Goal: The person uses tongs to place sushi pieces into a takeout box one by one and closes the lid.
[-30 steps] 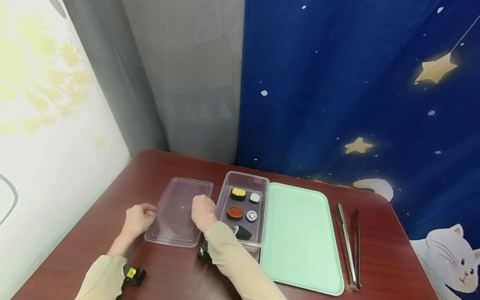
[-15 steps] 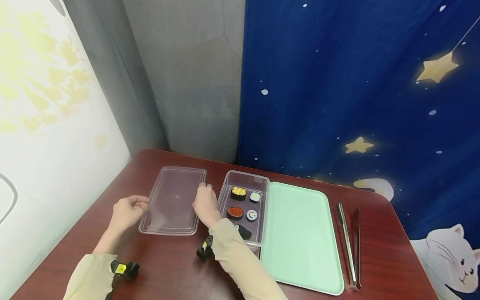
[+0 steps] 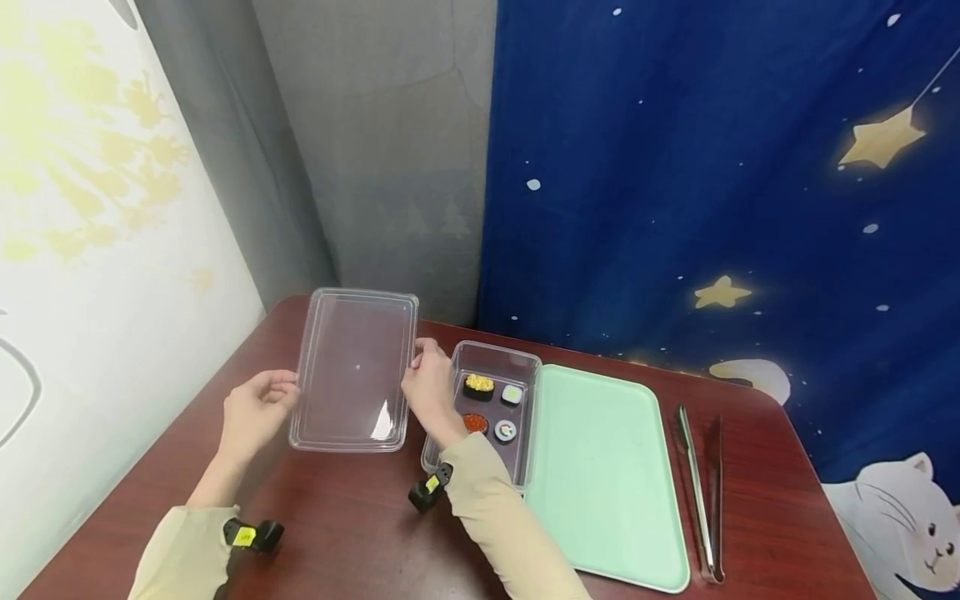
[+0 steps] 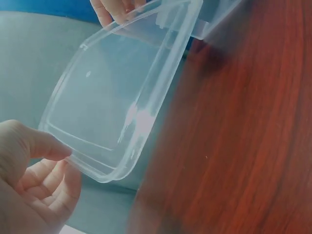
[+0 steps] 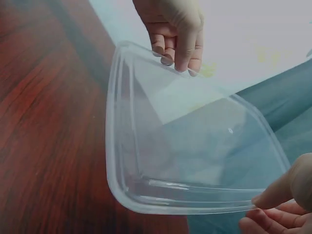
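A clear plastic lid (image 3: 356,375) is held up above the table, tilted, between my two hands. My left hand (image 3: 257,410) pinches its left edge between thumb and fingers, as the left wrist view shows close up. On the opposite long edge my right hand (image 3: 431,385) pinches the rim. Just right of that hand stands a clear plastic container (image 3: 491,354), partly covered by my right hand and sleeve. Inside it lie a sushi piece with yellow topping (image 3: 478,386), one with red roe (image 3: 476,423), a square roll (image 3: 512,395) and a round roll (image 3: 505,431).
A mint-green tray (image 3: 607,475) lies right against the container. Metal tongs (image 3: 701,496) rest on the table (image 3: 352,533) to the tray's right. Grey and blue curtains (image 3: 637,183) hang behind the table's far edge, with a pale wall at left.
The lid has risen off the table and tipped up toward me, held by both hands. My right hand has shifted up and right, over the container's left side; the dark roll there is now hidden.
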Motion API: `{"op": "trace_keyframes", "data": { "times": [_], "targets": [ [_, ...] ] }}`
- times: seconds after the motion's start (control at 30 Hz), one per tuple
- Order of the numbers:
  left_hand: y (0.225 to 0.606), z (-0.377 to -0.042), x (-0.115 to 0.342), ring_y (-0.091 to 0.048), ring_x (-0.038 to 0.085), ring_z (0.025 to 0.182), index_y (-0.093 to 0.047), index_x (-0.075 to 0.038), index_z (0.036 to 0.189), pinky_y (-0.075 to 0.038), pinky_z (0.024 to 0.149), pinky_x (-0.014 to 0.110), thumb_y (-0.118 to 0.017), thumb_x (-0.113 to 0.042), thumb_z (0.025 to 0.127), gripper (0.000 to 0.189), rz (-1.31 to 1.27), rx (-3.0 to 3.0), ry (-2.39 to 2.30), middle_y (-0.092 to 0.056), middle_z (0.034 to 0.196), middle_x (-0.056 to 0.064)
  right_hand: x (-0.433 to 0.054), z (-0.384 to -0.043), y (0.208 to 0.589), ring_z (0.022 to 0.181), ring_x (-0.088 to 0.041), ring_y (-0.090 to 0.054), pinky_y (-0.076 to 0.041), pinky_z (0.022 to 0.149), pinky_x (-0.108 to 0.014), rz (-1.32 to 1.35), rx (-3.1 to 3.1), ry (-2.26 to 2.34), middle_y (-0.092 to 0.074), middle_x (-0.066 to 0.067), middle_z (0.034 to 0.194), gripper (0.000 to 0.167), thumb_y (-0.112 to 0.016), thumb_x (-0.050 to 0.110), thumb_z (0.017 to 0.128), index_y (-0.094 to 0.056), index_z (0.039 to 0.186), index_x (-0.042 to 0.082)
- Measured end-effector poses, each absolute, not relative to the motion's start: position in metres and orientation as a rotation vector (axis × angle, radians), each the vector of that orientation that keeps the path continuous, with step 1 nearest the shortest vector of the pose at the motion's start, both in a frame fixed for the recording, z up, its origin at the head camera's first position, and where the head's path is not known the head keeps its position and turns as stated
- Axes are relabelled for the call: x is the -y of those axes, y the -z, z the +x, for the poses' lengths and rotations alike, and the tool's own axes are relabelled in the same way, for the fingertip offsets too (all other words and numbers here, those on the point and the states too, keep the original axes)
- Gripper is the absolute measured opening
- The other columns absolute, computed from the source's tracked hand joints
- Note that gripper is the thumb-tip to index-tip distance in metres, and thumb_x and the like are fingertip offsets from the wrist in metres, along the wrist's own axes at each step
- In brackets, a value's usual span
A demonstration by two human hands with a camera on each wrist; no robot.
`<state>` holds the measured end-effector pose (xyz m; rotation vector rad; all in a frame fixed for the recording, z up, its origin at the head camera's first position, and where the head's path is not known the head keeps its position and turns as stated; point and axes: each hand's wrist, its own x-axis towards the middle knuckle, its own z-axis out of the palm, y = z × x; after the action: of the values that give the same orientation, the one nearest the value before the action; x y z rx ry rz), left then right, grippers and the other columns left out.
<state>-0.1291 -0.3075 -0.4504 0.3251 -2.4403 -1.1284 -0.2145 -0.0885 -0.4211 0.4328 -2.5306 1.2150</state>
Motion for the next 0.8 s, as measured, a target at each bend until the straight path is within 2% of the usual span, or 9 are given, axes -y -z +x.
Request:
{"op": "trace_keyframes", "data": {
  "times": [0.1, 0.27, 0.43, 0.6, 0.67, 0.8],
  "targets": [
    [0.448, -0.130, 0.303, -0.055, -0.005, 0.065, -0.065, 0.000, 0.097, -0.042, 0.060, 0.011, -0.063, -0.009, 0.085, 0.015, 0.313, 2.393, 1.140, -0.066, 0.082, 0.012, 0.082, -0.215, 0.417, 0.065, -0.015, -0.056, -0.046, 0.060, -0.024, 0.447, 2.462, -1.289, -0.058, -0.002, 0.070, 0.024, -0.068, -0.004, 0.076, -0.061, 0.098, 0.002],
    [0.448, -0.134, 0.297, -0.056, -0.009, 0.064, -0.062, -0.001, 0.090, -0.045, 0.060, 0.009, -0.067, -0.005, 0.082, 0.010, 0.284, 2.279, 1.195, -0.066, 0.080, 0.012, 0.071, -0.214, 0.410, 0.066, -0.015, -0.059, -0.047, 0.060, -0.021, 0.519, 2.342, -1.340, -0.062, -0.004, 0.074, 0.015, -0.070, -0.001, 0.078, -0.059, 0.087, 0.005],
    [0.452, -0.140, 0.291, -0.058, -0.006, 0.066, -0.060, -0.004, 0.084, -0.046, 0.061, 0.008, -0.068, 0.001, 0.079, 0.010, 0.201, 2.101, 1.257, -0.065, 0.076, 0.006, 0.059, -0.212, 0.402, 0.066, -0.015, -0.060, -0.046, 0.059, -0.021, 0.597, 2.212, -1.331, -0.064, -0.005, 0.074, 0.012, -0.072, 0.002, 0.078, -0.061, 0.080, 0.005],
    [0.447, -0.143, 0.283, -0.060, -0.006, 0.072, -0.062, -0.003, 0.082, -0.047, 0.067, 0.009, -0.069, 0.005, 0.077, 0.012, 0.136, 2.021, 1.226, -0.065, 0.078, 0.001, 0.048, -0.210, 0.397, 0.062, -0.016, -0.059, -0.046, 0.056, -0.021, 0.618, 2.132, -1.460, -0.065, -0.005, 0.070, 0.008, -0.073, 0.005, 0.079, -0.065, 0.077, 0.006],
    [0.444, -0.144, 0.280, -0.059, -0.009, 0.072, -0.062, -0.001, 0.082, -0.046, 0.067, 0.008, -0.069, 0.007, 0.076, 0.012, 0.101, 2.011, 1.181, -0.066, 0.078, 0.005, 0.044, -0.209, 0.395, 0.059, -0.019, -0.062, -0.050, 0.055, -0.022, 0.629, 2.118, -1.612, -0.066, -0.008, 0.068, 0.006, -0.071, 0.003, 0.081, -0.065, 0.079, 0.003],
    [0.438, -0.146, 0.274, -0.055, -0.013, 0.075, -0.063, 0.005, 0.079, -0.043, 0.068, 0.007, -0.068, 0.014, 0.071, 0.013, -0.040, 1.923, 1.053, -0.064, 0.077, 0.016, 0.039, -0.206, 0.393, 0.062, -0.031, -0.066, -0.055, 0.058, -0.031, 0.620, 2.060, -2.034, -0.066, -0.024, 0.074, 0.006, -0.064, -0.004, 0.084, -0.062, 0.086, -0.009]
  ]
}}
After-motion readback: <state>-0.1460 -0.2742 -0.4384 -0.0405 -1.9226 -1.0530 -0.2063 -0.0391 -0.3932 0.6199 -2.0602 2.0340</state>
